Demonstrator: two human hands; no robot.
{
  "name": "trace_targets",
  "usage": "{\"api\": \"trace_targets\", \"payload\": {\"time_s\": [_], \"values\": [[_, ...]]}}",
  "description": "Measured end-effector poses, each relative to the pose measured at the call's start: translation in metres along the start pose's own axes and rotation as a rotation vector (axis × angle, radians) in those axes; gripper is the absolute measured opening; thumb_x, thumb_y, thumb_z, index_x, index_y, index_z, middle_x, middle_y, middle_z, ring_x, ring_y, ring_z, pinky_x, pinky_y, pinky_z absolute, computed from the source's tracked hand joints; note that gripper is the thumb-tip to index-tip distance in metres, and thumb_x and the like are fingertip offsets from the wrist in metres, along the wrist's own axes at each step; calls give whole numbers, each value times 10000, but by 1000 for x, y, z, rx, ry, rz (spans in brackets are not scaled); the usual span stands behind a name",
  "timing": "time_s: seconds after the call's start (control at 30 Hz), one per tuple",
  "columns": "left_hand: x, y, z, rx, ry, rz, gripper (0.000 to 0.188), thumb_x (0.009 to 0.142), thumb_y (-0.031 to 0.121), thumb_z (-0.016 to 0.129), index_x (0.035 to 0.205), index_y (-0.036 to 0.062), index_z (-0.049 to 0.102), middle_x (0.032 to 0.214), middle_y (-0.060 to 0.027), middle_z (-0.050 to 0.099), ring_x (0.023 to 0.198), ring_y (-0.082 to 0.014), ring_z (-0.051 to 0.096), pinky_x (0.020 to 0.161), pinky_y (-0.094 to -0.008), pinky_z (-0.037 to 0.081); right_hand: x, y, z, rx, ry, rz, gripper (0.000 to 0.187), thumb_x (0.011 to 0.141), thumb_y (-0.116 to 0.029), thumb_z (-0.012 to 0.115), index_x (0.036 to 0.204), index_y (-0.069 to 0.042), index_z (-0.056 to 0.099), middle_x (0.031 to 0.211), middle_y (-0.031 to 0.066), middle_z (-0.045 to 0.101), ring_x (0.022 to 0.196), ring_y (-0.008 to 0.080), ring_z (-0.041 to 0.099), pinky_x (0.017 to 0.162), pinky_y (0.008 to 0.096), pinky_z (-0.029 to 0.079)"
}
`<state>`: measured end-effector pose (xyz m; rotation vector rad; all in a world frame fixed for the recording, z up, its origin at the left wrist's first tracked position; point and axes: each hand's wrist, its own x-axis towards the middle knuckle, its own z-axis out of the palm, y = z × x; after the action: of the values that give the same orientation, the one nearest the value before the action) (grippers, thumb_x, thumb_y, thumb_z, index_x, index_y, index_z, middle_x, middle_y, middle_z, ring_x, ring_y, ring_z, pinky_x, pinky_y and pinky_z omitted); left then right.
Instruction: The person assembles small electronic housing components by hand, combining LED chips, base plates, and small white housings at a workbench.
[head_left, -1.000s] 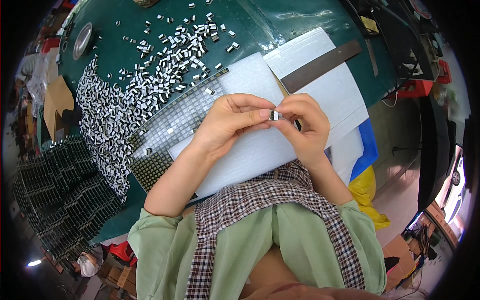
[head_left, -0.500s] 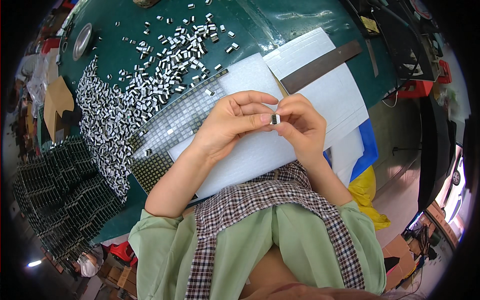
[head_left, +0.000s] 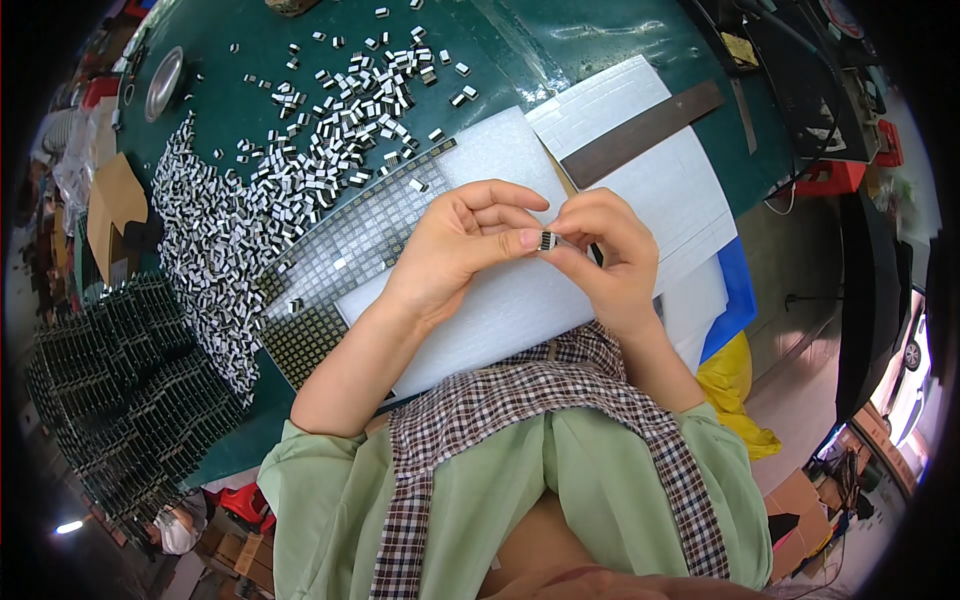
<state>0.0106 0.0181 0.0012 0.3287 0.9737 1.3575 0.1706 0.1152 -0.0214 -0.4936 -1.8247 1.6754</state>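
Note:
A small black-and-white electronic component (head_left: 547, 241) with a row of dark stripes is pinched between my two hands, above a white foam sheet (head_left: 480, 330). My left hand (head_left: 445, 250) grips it with thumb and fingertips. On its other side, the thumb and bent fingers of my right hand (head_left: 612, 262) close on the same piece. Beneath my left forearm lies a circuit board panel (head_left: 303, 340) marked in a fine grid, partly covered by the foam. A few loose components rest on that panel.
A large heap of similar components (head_left: 210, 220) spreads over the green table (head_left: 500, 60). Stacked circuit boards (head_left: 130, 390) stand at the left. A dark flat bar (head_left: 640, 135) lies on white foam at the right. A round metal dish (head_left: 165, 84) sits at far left.
My right hand has shifted slightly right and down, its fingers a little farther from the left ones. The component has moved slightly left and turned a bit.

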Motion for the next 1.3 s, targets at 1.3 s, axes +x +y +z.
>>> {"api": "trace_targets", "payload": {"time_s": [1.3], "values": [[7, 23, -16, 528, 266, 279, 189, 839, 57, 611, 1004, -24, 654, 887, -76, 640, 767, -139, 601, 714, -249, 489, 1, -13, -2, 418, 43, 428, 220, 838, -42, 624, 1042, 41, 621, 959, 86, 639, 838, 135, 614, 704, 238, 469]]}}
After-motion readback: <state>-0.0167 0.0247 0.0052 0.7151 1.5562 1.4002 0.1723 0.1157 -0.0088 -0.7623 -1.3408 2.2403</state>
